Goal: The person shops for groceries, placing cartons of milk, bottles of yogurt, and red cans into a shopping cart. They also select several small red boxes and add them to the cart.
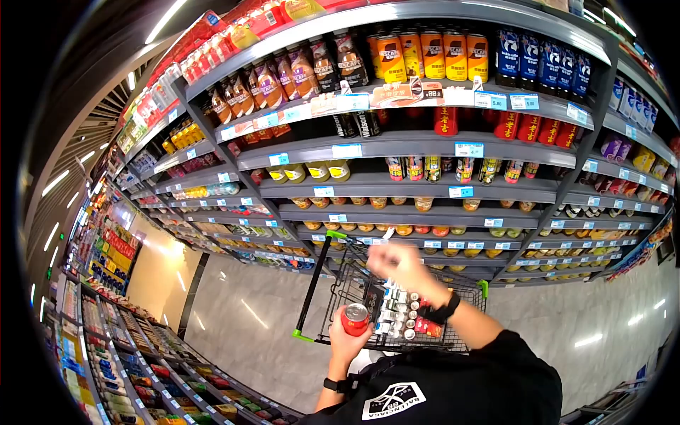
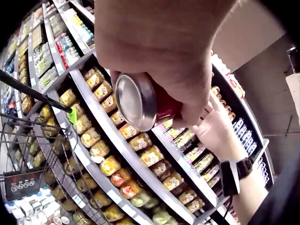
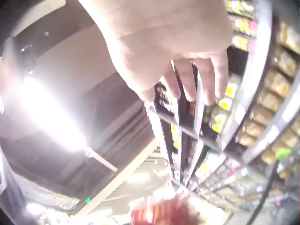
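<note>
My left hand (image 1: pixel 345 348) grips a red drink can (image 1: pixel 355 322) with a silver top, held upright in the head view. The left wrist view shows the silver end of the can close up, with the fingers curled round its side. My right hand (image 1: pixel 402 268), blurred in the head view, is raised above the shopping cart (image 1: pixel 312 290). Its fingers (image 3: pixel 187 82) hang loosely bent with nothing between them. In the cart lie several white, silver-topped and red packs and cans (image 1: pixel 397 312).
A long grey shelf unit (image 1: pixel 418 147) stands ahead, with bottles, cans and jars on several levels. Orange cans (image 1: pixel 432 57) and blue bottles (image 1: pixel 542 62) fill an upper shelf. Another stocked shelf (image 1: pixel 127 361) runs along the left. Grey floor (image 1: pixel 241 304) lies on either side of the cart.
</note>
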Motion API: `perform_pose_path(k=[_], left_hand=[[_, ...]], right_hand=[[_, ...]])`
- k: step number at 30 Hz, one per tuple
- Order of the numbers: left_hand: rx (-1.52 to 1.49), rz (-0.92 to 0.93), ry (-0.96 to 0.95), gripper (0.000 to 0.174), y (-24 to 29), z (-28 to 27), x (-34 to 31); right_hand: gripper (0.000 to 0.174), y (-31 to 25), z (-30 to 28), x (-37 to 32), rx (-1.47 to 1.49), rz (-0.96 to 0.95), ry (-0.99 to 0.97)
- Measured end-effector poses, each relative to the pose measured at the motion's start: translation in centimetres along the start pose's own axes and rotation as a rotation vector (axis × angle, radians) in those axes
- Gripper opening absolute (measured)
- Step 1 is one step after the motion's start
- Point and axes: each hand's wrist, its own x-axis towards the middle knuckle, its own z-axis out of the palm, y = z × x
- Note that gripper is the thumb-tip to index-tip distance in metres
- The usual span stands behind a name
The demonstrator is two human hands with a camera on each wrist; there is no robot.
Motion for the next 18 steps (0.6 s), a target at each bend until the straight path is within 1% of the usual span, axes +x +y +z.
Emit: perform_pose_path(k=[1,2,3,4,5,6,7,9,10,11,13,14,15,16,17,18], left_hand=[[-0.001,0.003,0.005,0.069,-0.4,-0.3,-0.5],[0.01,-0.005,-0.021,0.068,-1.0,-0.7,-1.0],[0.021,-0.014,-0.048,0.067,-1.6,-1.1,-1.6],[0.027,0.002,-0.038,0.065,-2.2,-1.3,-2.1],[0.025,0.004,-0.033,0.065,-2.0,-1.7,-2.5],[0.035,-0.027,-0.045,0.065,-1.4,-2.2,-3.0],[0.046,-0.05,-0.062,0.064,-1.2,-2.7,-3.0],[0.077,-0.046,-0.043,0.065,-2.0,-3.0,-3.5],[0.078,-0.05,-0.038,0.065,-2.3,-3.1,-3.7],[0.079,-0.056,-0.026,0.066,-2.6,-3.2,-3.9],[0.09,-0.034,-0.022,0.064,-3.2,-3.5,-4.1],[0.122,-0.045,-0.046,0.068,-2.8,-3.9,-4.0],[0.153,-0.055,-0.07,0.071,-2.3,-4.2,-4.0],[0.156,-0.049,-0.051,0.062,-2.2,-4.3,-4.0],[0.155,-0.047,-0.052,0.062,-2.3,-4.5,-4.0],[0.153,-0.054,-0.068,0.062,-2.3,-4.6,-4.0]], right_hand=[[0.022,0.5,-1.8,2.9,-0.005,-0.088,0.243],[0.023,-0.7,-4.4,5.4,-0.085,-0.182,0.469],[0.03,0.3,-7.4,8.4,-0.294,-0.287,0.672],[0.039,0.5,-10.0,11.0,-0.326,-0.371,0.836],[0.048,0.9,-12.5,13.2,-0.527,-0.365,0.962],[0.055,1.6,-14.6,15.2,-0.716,-0.405,1.076],[0.064,1.9,-16.5,16.7,-0.871,-0.383,1.096],[0.068,1.5,-18.0,18.4,-1.008,-0.285,1.109],[0.065,1.0,-18.6,18.9,-1.0,-0.23,1.086],[0.059,0.5,-19.1,19.5,-1.075,-0.201,1.04],[0.058,-0.1,-19.5,20.5,-1.081,-0.209,1.003],[0.058,-0.4,-19.4,21.0,-1.075,-0.213,1.01],[0.058,-0.7,-19.4,21.3,-1.005,-0.139,0.999],[0.058,-1.0,-19.5,21.5,-0.937,-0.066,0.983],[0.058,-0.7,-20.0,21.8,-0.937,-0.067,0.986],[0.058,-0.2,-20.5,22.2,-0.916,0.011,0.963]])
